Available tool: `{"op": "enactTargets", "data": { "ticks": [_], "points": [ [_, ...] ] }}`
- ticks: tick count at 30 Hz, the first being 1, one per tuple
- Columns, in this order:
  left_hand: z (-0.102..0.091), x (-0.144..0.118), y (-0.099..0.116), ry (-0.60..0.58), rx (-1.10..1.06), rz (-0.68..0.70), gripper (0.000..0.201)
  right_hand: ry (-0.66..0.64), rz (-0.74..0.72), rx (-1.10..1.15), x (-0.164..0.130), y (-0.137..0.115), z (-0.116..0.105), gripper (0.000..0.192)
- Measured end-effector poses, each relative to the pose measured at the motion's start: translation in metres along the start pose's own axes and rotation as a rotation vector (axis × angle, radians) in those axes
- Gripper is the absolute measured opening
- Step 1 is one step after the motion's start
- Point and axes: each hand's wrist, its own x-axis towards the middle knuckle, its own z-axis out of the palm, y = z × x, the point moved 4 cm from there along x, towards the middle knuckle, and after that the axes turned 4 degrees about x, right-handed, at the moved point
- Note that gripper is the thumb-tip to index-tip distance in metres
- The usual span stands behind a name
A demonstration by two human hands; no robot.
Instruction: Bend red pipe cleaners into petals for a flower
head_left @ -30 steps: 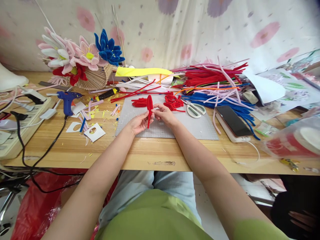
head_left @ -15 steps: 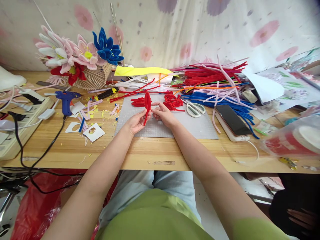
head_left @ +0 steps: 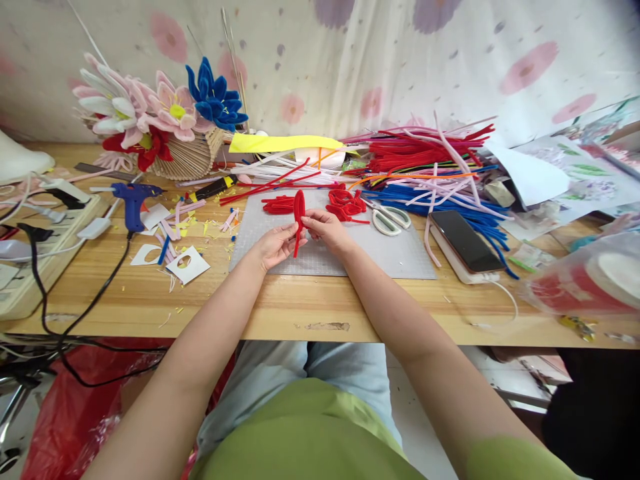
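Red pipe-cleaner petal being shaped over the cutting mat

The left hand (head_left: 274, 245) is pinching the stem of the red petal loop (head_left: 299, 208); the right hand (head_left: 324, 228) is gripping its side. The petal is standing upright above the grey mat (head_left: 400, 257). Finished red pieces (head_left: 346, 203) are lying beyond; straight pipe cleaners (head_left: 430, 167) are waiting far right.

No words, brand names, numbers or signs can be read anywhere in this view. The printed sheets (head_left: 590, 177) at the far right of the bench (head_left: 300, 310) carry only pictures and marks too small and blurred to make out, and the phone (head_left: 465, 241) lies with a dark, blank screen.
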Motion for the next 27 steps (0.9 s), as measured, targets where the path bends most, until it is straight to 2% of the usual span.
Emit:
{"op": "enactTargets", "data": {
  "ticks": [5,11,15,21,27],
  "points": [
    [0.0008,-0.0017,0.0032,0.045,-0.014,0.022,0.020,-0.063,0.107,0.152,-0.0048,-0.0030,0.0024,0.048],
    [0.0022,-0.0046,0.0045,0.081,-0.010,0.019,0.019,-0.002,0.071,0.232,-0.0040,-0.0037,-0.0004,0.048],
    [0.0025,-0.0046,0.0045,0.098,-0.029,0.035,0.015,0.024,0.085,0.237,-0.0024,-0.0004,-0.0007,0.045],
    [0.0010,-0.0029,0.0058,0.137,-0.010,0.084,0.021,0.063,0.049,0.207,-0.0010,-0.0002,-0.0053,0.045],
    [0.0000,-0.0024,0.0046,0.192,-0.012,0.068,0.013,0.118,0.035,0.183,-0.0003,-0.0012,-0.0070,0.043]
  ]
}}
